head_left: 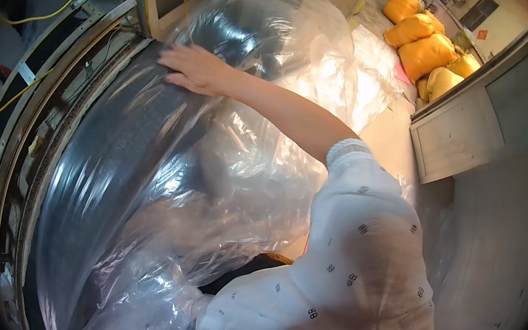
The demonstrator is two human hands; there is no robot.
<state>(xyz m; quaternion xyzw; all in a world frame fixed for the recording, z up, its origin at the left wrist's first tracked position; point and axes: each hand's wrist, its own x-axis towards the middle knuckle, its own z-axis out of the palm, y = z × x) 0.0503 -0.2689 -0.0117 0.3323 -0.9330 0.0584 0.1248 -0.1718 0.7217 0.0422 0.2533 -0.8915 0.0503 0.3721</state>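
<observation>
A wide sheet of clear plastic film spreads from the machine edge on the left. Across the middle it swells into a large, shiny, wrinkled billow. My right arm, in a white patterned short sleeve, reaches over the film to the upper left. My right hand lies palm down on the film near the machine, its fingers stretched out and apart, gripping nothing. Crumpled folds of the film gather low in the view, close to my body. My left hand is not visible.
A long machine frame with rails runs down the left, with yellow cords hanging over it. Stuffed orange-yellow sacks are piled at the far right. An open pale door stands on the right, near a grey wall.
</observation>
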